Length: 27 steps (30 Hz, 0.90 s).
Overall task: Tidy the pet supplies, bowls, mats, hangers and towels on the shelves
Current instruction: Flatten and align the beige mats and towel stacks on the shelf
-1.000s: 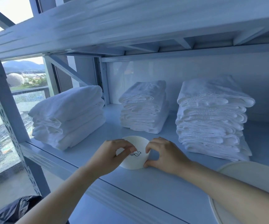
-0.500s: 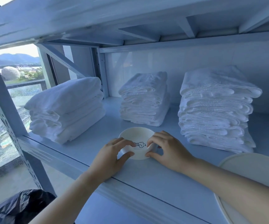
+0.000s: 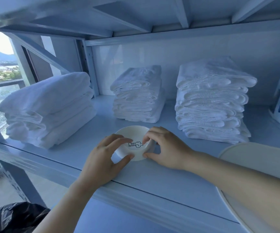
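A: Where is the small white ceramic bowl with a black cartoon drawing [image 3: 132, 136]?
B: On the pale blue metal shelf [image 3: 152, 179], near its front edge, before the middle stack of folded white towels [image 3: 137, 95].
A: The hands?
B: The left hand [image 3: 102, 157] and the right hand [image 3: 167, 147] each pinch its sides, thumbs and fingers curled.

Glossy bowl [image 3: 132, 138], terry-cloth towels [image 3: 210, 101]

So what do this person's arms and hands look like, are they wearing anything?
Nothing worn that shows. The left hand and right hand are bare: no gloves or rings visible. The left arm and right arm are bare too, with no sleeve, watch or bracelet in view.
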Available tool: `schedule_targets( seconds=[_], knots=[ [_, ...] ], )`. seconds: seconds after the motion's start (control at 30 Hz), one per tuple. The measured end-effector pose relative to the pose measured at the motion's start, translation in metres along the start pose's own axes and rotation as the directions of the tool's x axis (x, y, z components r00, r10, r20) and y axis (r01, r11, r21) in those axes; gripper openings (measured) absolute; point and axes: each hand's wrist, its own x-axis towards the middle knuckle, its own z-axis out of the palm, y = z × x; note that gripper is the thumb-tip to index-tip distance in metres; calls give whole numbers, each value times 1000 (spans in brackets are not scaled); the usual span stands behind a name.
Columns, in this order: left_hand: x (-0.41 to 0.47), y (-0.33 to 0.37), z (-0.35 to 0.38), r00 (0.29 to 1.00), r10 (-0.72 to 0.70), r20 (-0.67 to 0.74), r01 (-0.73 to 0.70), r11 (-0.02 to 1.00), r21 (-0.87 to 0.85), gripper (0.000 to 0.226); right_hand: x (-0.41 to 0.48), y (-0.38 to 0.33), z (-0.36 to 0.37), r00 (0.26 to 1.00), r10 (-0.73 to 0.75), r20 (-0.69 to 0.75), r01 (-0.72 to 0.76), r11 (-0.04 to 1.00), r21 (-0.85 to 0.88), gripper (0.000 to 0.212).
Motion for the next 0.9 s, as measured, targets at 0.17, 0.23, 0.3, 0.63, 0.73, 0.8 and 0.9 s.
schedule_targets(
  seconds=[0.17, 0.23, 0.3, 0.63, 0.73, 0.8, 0.9],
  knots=[
    [0, 16, -1, 997, -8, -77, 3, 998, -69, 31, -32, -1, -20, 997, 33, 70, -29, 998, -54, 55],
    [1, 32, 0, 996, 29, -87, -36, 997, -74, 28, -46, -5, -31, 994, 66, 91, -60, 996, -70, 62],
    [1, 55, 3, 995, 71, -76, -78, 993, -86, 31, -60, -10, -42, 993, 104, 61, -99, 992, -79, 63],
    [-21, 231, 45, 971, 237, 8, -215, 893, -396, 20, -247, -46, -135, 884, 404, -236, -440, 889, -129, 44],
    [-39, 304, 62, 942, 333, 42, -268, 822, -502, 15, -323, -67, -167, 803, 494, -335, -563, 812, -153, 40],
    [-53, 348, 71, 915, 397, 69, -293, 774, -561, 15, -373, -86, -184, 738, 545, -398, -639, 754, -153, 36],
    [-81, 411, 84, 853, 508, 122, -309, 680, -665, 14, -448, -120, -205, 621, 605, -498, -735, 671, -102, 27]
  ],
)
